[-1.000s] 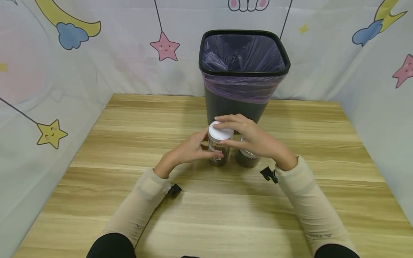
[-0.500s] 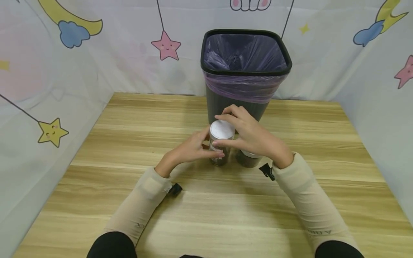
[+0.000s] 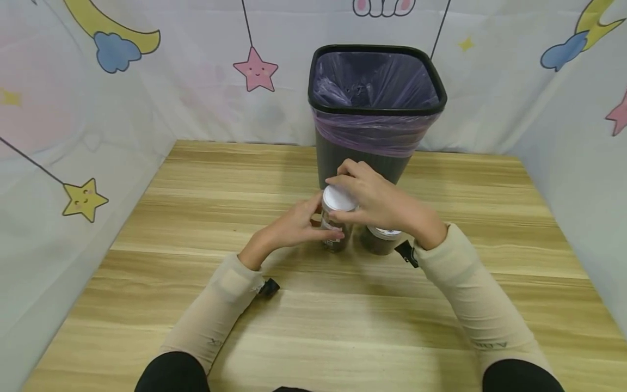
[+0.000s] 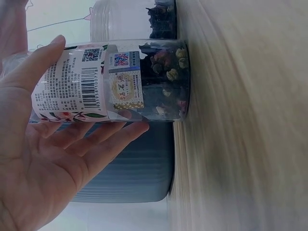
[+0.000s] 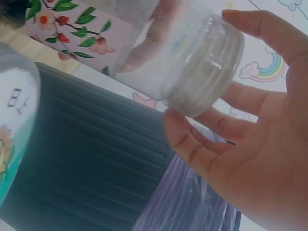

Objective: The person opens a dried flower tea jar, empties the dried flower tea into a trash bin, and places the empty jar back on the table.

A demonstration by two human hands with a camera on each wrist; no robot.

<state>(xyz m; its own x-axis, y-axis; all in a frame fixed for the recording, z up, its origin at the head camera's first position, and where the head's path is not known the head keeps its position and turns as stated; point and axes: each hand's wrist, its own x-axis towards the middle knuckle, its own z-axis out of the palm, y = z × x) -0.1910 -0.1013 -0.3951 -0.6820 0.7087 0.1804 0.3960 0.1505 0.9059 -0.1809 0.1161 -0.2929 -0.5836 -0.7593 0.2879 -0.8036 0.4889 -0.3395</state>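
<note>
A clear plastic jar [image 4: 159,77] stands upright on the table, holding dark dried pieces and small pale and pink buds. Its floral label [image 5: 79,33] carries a barcode. My left hand [image 3: 294,224] grips the jar's body, thumb on the near side and fingers round the far side. Around the lid [image 3: 339,198] on top, my right hand [image 3: 384,202] has its thumb and fingers at the rim. A second jar [image 3: 379,245] with dark contents sits just to the right, partly hidden under my right hand.
Directly behind the jars stands a dark bin [image 3: 340,147] with a black rim and a purple liner [image 3: 372,130]. The wood-grain table [image 3: 313,316] backs onto a white cloth with printed stars [image 3: 256,69] and moons.
My right hand has shifted its fingers round the lid, with the fingertips drawing in at the rim. The left hand keeps its hold, and the head view has drifted slightly.
</note>
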